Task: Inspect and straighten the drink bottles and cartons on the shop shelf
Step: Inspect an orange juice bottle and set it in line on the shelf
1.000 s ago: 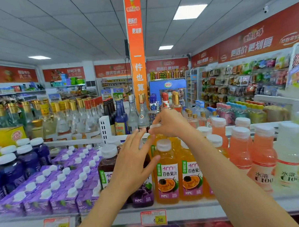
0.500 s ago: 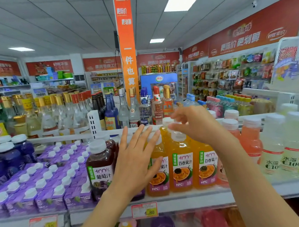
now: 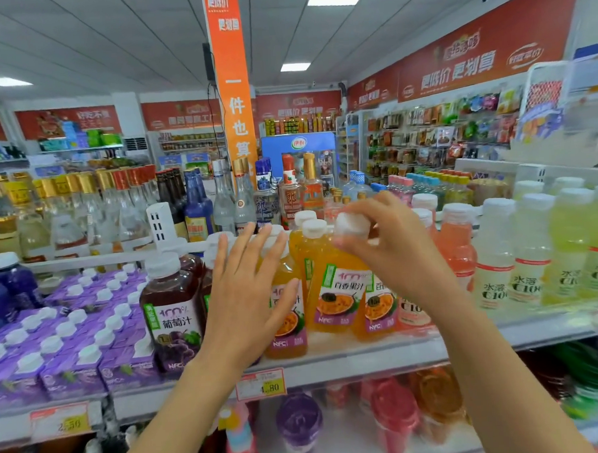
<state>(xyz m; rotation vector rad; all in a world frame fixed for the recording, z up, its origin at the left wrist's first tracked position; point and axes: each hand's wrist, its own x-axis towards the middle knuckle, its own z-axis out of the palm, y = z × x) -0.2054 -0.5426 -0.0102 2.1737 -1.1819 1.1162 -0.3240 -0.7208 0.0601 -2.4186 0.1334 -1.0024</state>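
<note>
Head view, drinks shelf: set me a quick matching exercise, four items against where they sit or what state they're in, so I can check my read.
Things:
1. purple cartons
2. dark grape juice bottle
3. orange juice bottle
4. pale C100 bottles

Places or states:
A. right part of the shelf
B. cap gripped by the right hand
C. left part of the shelf, in rows
D. just left of the open left hand

Pairs: 1-C, 2-D, 3-B, 4-A.
</note>
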